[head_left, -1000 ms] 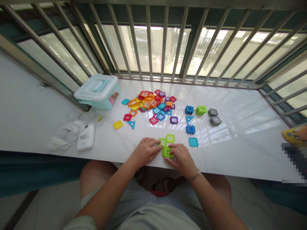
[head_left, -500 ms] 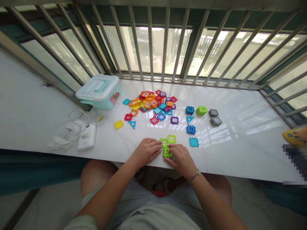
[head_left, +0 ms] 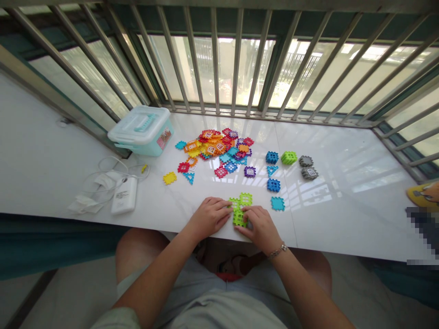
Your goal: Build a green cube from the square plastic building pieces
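Note:
Near the table's front edge lies a cluster of lime-green interlocking building tiles point(head_left: 246, 199) with window-like grids and notched edges. The nearest part of it, a thicker lime-green piece point(head_left: 239, 218), sits between the thumb and fingers of my right hand point(head_left: 259, 225). My left hand point(head_left: 213, 214) lies flat to the left, fingers stretched out, with its fingertips touching the left edge of the green tiles. Its thumb is apart from them. My right fingers partly cover the middle of the cluster, so how those tiles join cannot be seen.
A mixed tile pile point(head_left: 212, 145) lies beyond my hands. To the right stand small stacks: blue point(head_left: 273, 185), green point(head_left: 288, 157), grey point(head_left: 309, 173). A flat turquoise tile point(head_left: 277, 204) is nearby. At left are a lidded box point(head_left: 140, 130) and a white power bank point(head_left: 124, 195) with cables.
My right fingers have shifted slightly on the green piece, leaving a little more of it showing. My left hand stays in place.

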### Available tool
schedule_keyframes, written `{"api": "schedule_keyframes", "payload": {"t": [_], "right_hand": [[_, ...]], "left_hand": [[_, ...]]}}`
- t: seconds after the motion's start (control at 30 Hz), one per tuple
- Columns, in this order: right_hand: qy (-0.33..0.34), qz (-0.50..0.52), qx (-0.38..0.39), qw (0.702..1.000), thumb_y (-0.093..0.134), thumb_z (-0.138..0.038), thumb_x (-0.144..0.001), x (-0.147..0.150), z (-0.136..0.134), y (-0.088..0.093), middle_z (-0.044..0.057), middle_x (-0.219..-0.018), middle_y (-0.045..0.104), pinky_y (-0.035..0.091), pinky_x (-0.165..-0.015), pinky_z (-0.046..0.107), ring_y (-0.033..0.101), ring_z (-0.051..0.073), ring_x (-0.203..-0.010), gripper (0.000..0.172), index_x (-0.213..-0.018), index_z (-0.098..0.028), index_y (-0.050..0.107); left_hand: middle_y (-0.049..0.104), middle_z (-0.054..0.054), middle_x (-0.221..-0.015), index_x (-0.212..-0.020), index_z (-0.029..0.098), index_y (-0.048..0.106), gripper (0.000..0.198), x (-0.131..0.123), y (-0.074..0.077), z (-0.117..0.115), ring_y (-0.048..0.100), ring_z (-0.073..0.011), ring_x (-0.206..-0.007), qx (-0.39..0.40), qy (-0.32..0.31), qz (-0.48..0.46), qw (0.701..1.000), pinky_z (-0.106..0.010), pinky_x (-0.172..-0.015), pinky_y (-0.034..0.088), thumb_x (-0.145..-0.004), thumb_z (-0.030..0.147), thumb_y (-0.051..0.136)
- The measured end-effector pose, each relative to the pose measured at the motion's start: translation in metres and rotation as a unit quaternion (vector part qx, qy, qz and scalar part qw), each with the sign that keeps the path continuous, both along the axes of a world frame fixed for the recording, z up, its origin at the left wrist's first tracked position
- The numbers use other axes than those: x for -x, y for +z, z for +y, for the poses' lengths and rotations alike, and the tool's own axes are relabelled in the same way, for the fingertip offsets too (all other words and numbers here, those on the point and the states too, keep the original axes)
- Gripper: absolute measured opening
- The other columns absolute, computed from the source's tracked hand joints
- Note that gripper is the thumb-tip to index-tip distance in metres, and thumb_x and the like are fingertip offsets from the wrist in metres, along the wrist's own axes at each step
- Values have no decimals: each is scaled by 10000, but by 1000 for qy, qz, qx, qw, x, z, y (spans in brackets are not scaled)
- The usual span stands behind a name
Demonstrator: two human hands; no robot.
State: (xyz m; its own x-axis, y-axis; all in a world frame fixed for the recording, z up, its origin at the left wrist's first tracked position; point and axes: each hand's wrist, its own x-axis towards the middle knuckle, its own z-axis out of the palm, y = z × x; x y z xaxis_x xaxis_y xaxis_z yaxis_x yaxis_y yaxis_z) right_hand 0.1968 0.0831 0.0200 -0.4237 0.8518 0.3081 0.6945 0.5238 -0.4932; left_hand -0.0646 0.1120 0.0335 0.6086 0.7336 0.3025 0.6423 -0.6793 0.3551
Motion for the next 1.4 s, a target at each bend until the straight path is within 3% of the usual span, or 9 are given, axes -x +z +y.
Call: {"api": "schedule_keyframes", "payload": {"t": [0.27, 0.8, 1.03, 1.4], "right_hand": [[1, 6, 10, 1000, 880, -364, -876, -2, -1, 0, 87, -1234, 737, 518, -949, 458, 668, 290, -1136, 351, -828, -256, 550], [9, -7, -8, 1000, 895, -357, -862, -2, -1, -1, 70, -1214, 748, 487, -900, 430, 679, 256, -1031, 421, -777, -246, 497], [2, -11, -11, 1000, 935, -363, -805, -2, -3, -2, 72, -1171, 751, 481, -905, 435, 670, 264, -1007, 456, -758, -247, 497], [-2, 11, -11, 1000, 908, -332, -852, -3, -2, 0, 66, -1220, 743, 515, -918, 452, 670, 266, -1031, 439, -772, -250, 485]], "left_hand": [[739, -43, -1401, -1293, 305, 766, 281, 0, -4, -1, 649, -252, -1241, 0, 8, 6, 1000, -474, -1113, 493, -1049, 277, 628], [726, -40, -1422, -1299, 277, 742, 292, -1, -7, -3, 629, -287, -1214, -30, 22, 34, 999, -496, -1072, 486, -1026, 238, 647], [719, -101, -1341, -1325, 255, 716, 320, -6, -6, -1, 657, -294, -1216, -15, 114, 16, 993, -483, -1043, 519, -1014, 253, 641], [724, -86, -1338, -1093, 245, 725, 107, -3, -6, 0, 666, -273, -1276, 0, 79, -12, 997, -462, -1061, 518, -1014, 297, 674]]}}
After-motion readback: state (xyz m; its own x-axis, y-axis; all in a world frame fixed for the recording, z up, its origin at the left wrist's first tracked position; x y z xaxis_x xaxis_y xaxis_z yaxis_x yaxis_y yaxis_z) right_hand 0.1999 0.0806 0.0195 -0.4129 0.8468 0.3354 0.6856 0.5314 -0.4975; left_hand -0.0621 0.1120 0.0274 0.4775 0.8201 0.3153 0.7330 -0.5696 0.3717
